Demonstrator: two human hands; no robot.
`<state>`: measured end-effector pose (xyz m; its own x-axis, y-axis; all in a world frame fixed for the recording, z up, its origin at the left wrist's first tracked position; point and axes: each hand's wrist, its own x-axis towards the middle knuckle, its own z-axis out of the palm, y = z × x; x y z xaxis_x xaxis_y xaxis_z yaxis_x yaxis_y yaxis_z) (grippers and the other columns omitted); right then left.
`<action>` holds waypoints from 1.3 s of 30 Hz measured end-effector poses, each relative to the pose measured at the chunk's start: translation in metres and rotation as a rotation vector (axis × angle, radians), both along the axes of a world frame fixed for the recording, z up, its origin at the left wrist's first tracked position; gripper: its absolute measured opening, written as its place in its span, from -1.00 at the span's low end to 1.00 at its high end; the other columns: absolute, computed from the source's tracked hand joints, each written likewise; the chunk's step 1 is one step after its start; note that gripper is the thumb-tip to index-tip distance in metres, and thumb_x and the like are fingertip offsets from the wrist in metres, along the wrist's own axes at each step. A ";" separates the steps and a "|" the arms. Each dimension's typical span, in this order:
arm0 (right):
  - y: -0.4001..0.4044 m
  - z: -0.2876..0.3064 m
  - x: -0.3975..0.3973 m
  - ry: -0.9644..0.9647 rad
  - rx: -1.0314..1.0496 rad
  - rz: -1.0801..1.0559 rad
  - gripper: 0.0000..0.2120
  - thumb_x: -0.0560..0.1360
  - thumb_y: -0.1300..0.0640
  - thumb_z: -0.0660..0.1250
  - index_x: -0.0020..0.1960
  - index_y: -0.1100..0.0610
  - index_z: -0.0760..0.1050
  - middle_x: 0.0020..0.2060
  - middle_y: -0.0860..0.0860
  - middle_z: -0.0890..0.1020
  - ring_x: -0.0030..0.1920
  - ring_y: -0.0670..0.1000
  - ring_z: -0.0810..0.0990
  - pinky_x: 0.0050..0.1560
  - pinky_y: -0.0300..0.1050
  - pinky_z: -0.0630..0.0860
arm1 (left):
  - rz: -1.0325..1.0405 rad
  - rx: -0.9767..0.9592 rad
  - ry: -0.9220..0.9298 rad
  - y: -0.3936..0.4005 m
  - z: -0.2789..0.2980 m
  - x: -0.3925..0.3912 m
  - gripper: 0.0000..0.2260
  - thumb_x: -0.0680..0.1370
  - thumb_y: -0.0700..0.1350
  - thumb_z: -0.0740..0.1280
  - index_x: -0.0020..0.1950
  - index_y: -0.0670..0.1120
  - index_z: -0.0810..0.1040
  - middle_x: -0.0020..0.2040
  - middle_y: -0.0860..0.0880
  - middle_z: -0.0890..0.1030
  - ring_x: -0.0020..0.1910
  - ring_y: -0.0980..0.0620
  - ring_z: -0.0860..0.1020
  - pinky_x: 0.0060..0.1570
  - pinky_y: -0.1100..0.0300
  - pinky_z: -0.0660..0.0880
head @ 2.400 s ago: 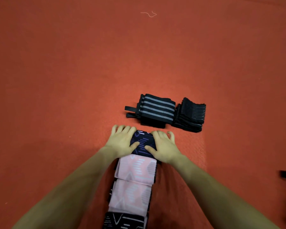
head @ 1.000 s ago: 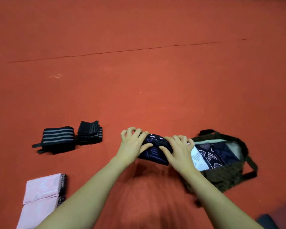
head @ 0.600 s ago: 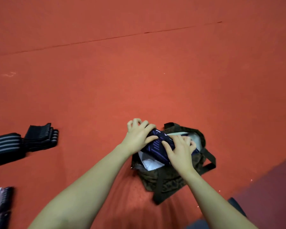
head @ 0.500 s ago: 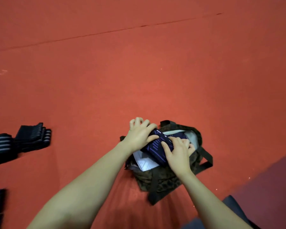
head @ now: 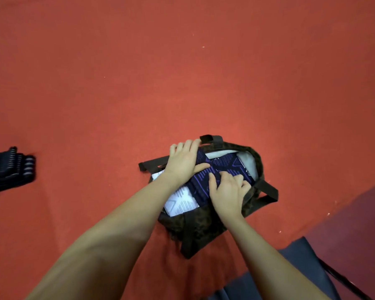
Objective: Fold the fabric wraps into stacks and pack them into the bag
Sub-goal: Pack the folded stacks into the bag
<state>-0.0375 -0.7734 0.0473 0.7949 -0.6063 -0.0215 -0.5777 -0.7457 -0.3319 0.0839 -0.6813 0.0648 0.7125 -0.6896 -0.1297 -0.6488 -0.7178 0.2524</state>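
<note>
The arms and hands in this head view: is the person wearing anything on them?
Nothing shows. The left hand and right hand are bare, with no gloves, rings or watch visible. Both forearms are bare up to the picture's edge, with no sleeve in view.

A matt red carpet [head: 182, 83], finely napped, covers the floor. The dark bag [head: 204, 230] is coarse mottled cloth with flat woven webbing straps [head: 266, 191] and a pale, smooth lining [head: 246, 161]. The folded wrap [head: 200, 185] in it is soft navy cloth with printed purple lines. At far left, the striped stack [head: 11, 167] looks ribbed, elastic knit.
</note>
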 end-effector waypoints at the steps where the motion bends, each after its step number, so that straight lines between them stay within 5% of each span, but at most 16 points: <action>1: -0.001 0.000 0.000 -0.002 -0.026 0.011 -0.65 0.54 -0.07 0.19 -0.18 0.18 0.54 -0.38 0.05 0.58 -0.15 0.17 0.48 -0.04 0.02 0.14 | 0.032 -0.049 -0.008 0.003 -0.004 -0.003 -0.42 0.55 0.22 0.18 0.44 -0.12 0.30 0.29 -0.08 0.45 0.24 -0.12 0.40 0.23 0.03 0.15; 6: -0.005 0.000 -0.009 -0.078 -0.090 0.010 -0.59 0.49 -0.10 0.12 -0.24 0.19 0.55 -0.45 0.04 0.56 -0.26 0.15 0.50 -0.10 0.01 0.16 | 0.039 -0.291 0.171 0.019 -0.007 -0.021 -0.56 0.65 0.00 0.13 0.51 -0.08 0.21 0.40 -0.01 0.37 0.31 0.00 0.35 0.29 0.17 0.04; 12: -0.009 -0.003 -0.016 -0.048 -0.110 0.034 -0.64 0.47 -0.06 0.13 -0.33 0.17 0.46 -0.49 0.08 0.52 -0.30 0.16 0.50 -0.08 0.02 0.16 | -0.021 -0.186 0.196 0.017 -0.018 -0.033 -0.49 0.64 0.04 0.11 0.56 -0.04 0.06 0.52 0.02 0.20 0.44 0.04 0.21 0.28 0.25 -0.07; 16: -0.006 -0.005 -0.010 0.045 -0.141 0.068 -0.52 0.50 -0.14 0.06 0.04 0.20 0.56 -0.02 0.13 0.61 -0.03 0.20 0.53 0.06 0.08 0.18 | -0.050 -0.068 0.211 0.019 -0.018 -0.026 -0.47 0.64 0.10 0.08 0.57 0.03 0.03 0.55 0.05 0.13 0.49 0.08 0.13 0.37 0.09 -0.12; 21: -0.001 0.016 0.009 -0.055 0.045 0.253 -0.44 0.55 -0.13 -0.12 0.48 0.01 0.26 0.45 -0.02 0.32 0.44 0.01 0.27 0.36 0.05 0.00 | -0.096 -0.075 0.285 0.026 -0.014 -0.026 -0.49 0.65 0.07 0.05 0.57 0.10 -0.05 0.56 0.11 0.06 0.50 0.14 0.07 0.38 0.11 -0.12; 27: 0.000 -0.010 -0.009 0.213 -0.025 0.374 -0.39 0.52 -0.25 -0.30 0.53 -0.11 -0.21 0.55 -0.07 -0.03 0.54 -0.01 -0.07 0.44 0.00 -0.29 | 0.035 0.029 0.173 0.060 -0.021 -0.037 -0.41 0.56 0.25 -0.20 0.57 0.08 -0.05 0.57 0.02 0.02 0.54 0.05 -0.02 0.43 0.08 -0.18; 29: 0.000 -0.014 -0.010 0.241 -0.079 0.369 -0.39 0.52 -0.26 -0.30 0.53 -0.11 -0.20 0.55 -0.04 -0.01 0.54 0.01 -0.06 0.43 0.02 -0.32 | 0.080 0.120 0.119 0.064 -0.024 -0.042 -0.36 0.52 0.27 -0.29 0.57 0.09 -0.04 0.58 0.03 -0.04 0.54 0.00 -0.08 0.45 0.02 -0.19; 34: 0.006 -0.006 -0.006 0.308 -0.093 0.343 -0.34 0.47 -0.27 -0.34 0.54 -0.11 -0.19 0.55 -0.01 -0.04 0.54 0.06 -0.12 0.43 0.08 -0.30 | 0.210 0.205 0.115 0.064 -0.023 -0.035 -0.53 0.66 0.12 -0.15 0.56 0.10 -0.13 0.58 -0.02 -0.11 0.54 -0.09 -0.13 0.45 -0.08 -0.17; 39: 0.010 0.013 0.009 0.310 -0.034 0.330 -0.41 0.58 -0.23 -0.14 0.56 -0.07 -0.09 0.55 0.02 -0.07 0.53 0.13 -0.07 0.44 0.14 -0.20 | 0.249 0.166 0.108 0.075 -0.008 -0.032 -0.51 0.65 0.12 -0.12 0.57 0.06 -0.13 0.58 -0.02 -0.11 0.54 -0.08 -0.09 0.45 -0.06 -0.13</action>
<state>-0.0287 -0.7632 0.0598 0.9048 -0.3264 -0.2735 -0.3758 -0.9141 -0.1522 0.0519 -0.6063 0.0568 0.8325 -0.4590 -0.3101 -0.4241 -0.8883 0.1762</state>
